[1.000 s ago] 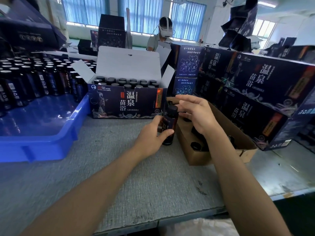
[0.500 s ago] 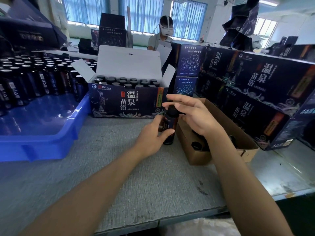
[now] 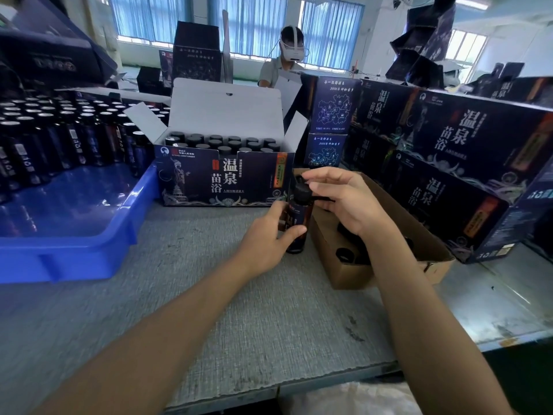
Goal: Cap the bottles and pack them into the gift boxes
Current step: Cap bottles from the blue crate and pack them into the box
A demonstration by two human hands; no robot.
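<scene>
On the surface [image 3: 239,324], the tray [image 3: 74,259] lies left, the gift box [image 3: 221,178] behind, the carton [image 3: 353,271] right, the bottle [image 3: 297,223] between.

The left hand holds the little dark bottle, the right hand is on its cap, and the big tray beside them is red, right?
Not quite. The tray is blue, not red, as the head view shows. The rest is right: the left hand holds the little dark bottle, and the right hand is on its cap.
</scene>
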